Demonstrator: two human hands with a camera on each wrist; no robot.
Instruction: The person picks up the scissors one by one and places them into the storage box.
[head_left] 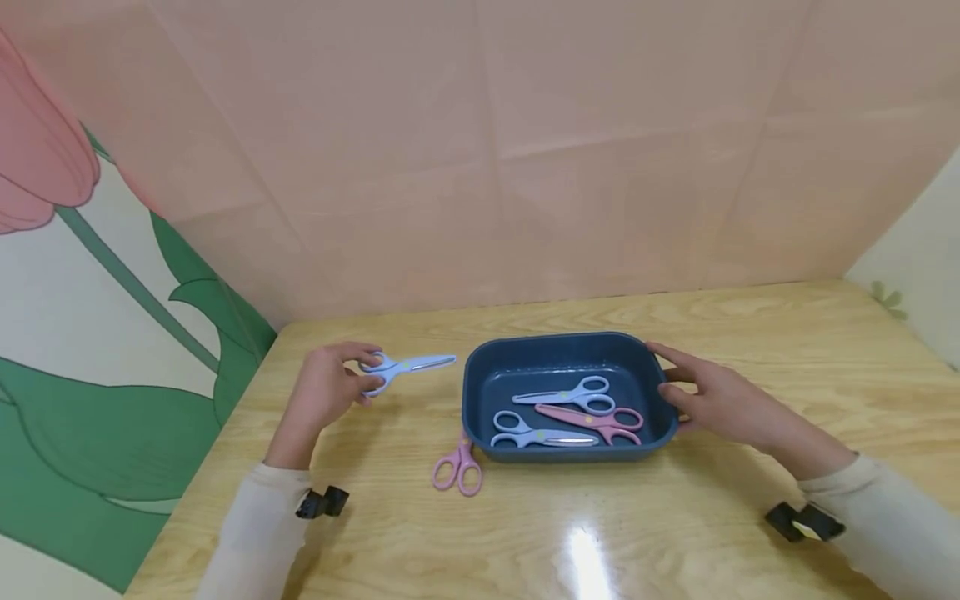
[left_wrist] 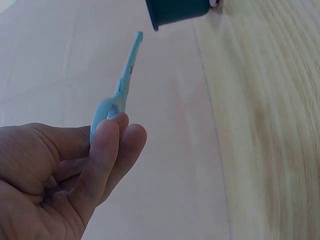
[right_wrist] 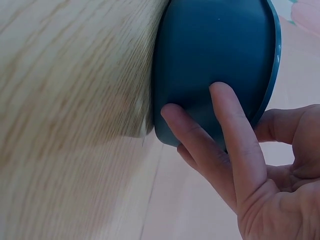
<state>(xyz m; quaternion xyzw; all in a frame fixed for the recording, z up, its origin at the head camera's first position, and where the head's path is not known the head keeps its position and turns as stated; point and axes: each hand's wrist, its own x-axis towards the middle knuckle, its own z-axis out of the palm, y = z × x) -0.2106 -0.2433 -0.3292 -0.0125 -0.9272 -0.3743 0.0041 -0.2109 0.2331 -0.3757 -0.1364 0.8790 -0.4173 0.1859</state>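
Held scissors point(head_left: 408, 365): pale blue, looped handles — yellowish pivot, silvery strip along the blade
Place: above the desk point(head_left: 390, 542), left of the dark blue box point(head_left: 570, 455)
Left grip point(head_left: 330, 387): pinches the handles
Right grip point(head_left: 716, 396): holds the box's right end — thumb at its rim

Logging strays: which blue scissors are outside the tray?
The blue scissors pinched in the left hand; the other two blue pairs lie inside the tray.

No readable text – no legible label, brand, number or sign.
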